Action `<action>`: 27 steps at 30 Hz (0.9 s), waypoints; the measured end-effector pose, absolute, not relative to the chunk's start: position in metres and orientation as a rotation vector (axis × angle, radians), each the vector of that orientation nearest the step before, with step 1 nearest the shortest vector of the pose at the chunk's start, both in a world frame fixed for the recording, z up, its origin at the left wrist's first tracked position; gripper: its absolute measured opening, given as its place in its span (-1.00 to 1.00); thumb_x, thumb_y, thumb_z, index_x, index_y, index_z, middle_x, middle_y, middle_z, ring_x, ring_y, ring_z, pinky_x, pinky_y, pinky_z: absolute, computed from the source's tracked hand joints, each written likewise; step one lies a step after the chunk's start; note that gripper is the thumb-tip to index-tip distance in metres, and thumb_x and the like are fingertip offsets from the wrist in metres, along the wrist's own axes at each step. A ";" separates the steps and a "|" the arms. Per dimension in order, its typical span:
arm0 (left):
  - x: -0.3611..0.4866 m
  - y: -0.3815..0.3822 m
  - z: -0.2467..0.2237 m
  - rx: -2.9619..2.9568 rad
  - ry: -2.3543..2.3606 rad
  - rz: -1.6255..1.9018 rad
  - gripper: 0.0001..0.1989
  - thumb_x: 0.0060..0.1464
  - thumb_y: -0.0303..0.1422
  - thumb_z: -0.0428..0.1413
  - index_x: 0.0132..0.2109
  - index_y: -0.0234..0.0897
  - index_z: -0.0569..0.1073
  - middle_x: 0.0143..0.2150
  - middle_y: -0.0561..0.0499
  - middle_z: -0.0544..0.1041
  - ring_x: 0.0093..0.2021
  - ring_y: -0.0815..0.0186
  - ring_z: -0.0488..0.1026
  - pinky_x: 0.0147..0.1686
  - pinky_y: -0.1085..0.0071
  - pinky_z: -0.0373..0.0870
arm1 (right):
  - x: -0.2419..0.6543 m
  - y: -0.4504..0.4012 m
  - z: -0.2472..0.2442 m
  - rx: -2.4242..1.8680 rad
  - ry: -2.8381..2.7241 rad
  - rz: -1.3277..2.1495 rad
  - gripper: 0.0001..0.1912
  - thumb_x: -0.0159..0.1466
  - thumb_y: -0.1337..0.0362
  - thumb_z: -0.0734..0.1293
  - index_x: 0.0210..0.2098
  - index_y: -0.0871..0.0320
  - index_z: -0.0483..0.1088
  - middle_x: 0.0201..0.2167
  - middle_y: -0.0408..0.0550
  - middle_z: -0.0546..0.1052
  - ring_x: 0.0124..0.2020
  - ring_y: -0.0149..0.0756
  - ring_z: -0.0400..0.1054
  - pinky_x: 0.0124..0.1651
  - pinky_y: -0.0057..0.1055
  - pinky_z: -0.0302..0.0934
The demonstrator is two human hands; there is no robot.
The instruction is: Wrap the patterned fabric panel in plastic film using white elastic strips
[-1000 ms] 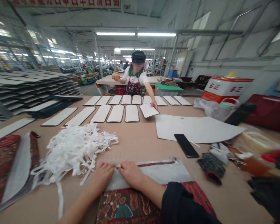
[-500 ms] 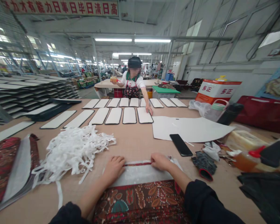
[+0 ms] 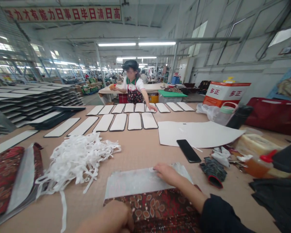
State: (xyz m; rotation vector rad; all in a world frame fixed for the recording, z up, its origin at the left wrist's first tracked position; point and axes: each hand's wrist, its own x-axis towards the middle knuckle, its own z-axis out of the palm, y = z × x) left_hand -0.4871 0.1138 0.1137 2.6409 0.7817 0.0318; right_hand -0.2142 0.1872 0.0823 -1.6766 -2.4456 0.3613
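A brown and red patterned fabric piece (image 3: 155, 205) lies in front of me, with a pale whitish backing sheet (image 3: 128, 181) showing along its far side. My right hand (image 3: 168, 174) rests on that sheet near its far edge, fingertips pressed together on the pale material. Over the near left part of the fabric is my left hand (image 3: 116, 213), curled and smeared by motion. Its fingertips are mostly hidden, so what they grip cannot be made out. Left of the sheet sits a tangled heap of white strips (image 3: 75, 158).
Several white dark-edged panels (image 3: 118, 122) lie in rows before a co-worker (image 3: 134, 85) reaching over them. To the right are a large white sheet (image 3: 199, 134), a black phone (image 3: 188, 150), a dark glove-like bundle (image 3: 213, 171) and an amber bottle (image 3: 258, 166). More patterned fabric (image 3: 5, 178) lies left.
My left hand has left the far edge and come back toward me over the fabric. My right hand remains near the far edge. The backing's far strip now lies uncovered. The co-worker's hand moved farther back.
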 end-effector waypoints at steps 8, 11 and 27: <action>-0.444 0.194 0.083 2.562 1.159 0.281 -0.81 0.00 -0.44 0.00 -0.27 -0.18 0.49 -0.30 0.05 0.50 -0.27 0.31 0.40 -0.27 0.47 0.26 | -0.231 0.207 0.045 -1.801 -2.383 0.034 -0.90 0.14 0.41 0.24 -0.35 0.24 0.38 -0.29 0.01 0.40 -0.17 -0.21 0.24 -0.13 -0.39 0.11; -0.432 0.213 0.063 2.657 1.228 0.387 -0.82 0.01 -0.44 0.01 -0.22 -0.23 0.45 -0.24 -0.01 0.46 -0.20 0.28 0.37 -0.20 0.42 0.25 | -0.231 0.206 0.045 -1.809 -2.382 -0.046 -0.90 0.14 0.42 0.24 -0.34 0.25 0.37 -0.29 0.03 0.40 -0.19 -0.20 0.25 -0.18 -0.38 0.13; -0.476 0.219 0.072 2.867 1.277 0.157 -0.81 0.00 -0.37 0.06 -0.17 -0.23 0.33 -0.25 -0.01 0.49 -0.23 0.22 0.40 -0.23 0.33 0.20 | -0.155 0.180 0.076 -1.836 -2.383 0.242 -0.77 0.08 0.37 0.23 -0.24 0.16 0.35 -0.28 0.07 0.46 -0.17 -0.07 0.31 -0.16 -0.29 0.11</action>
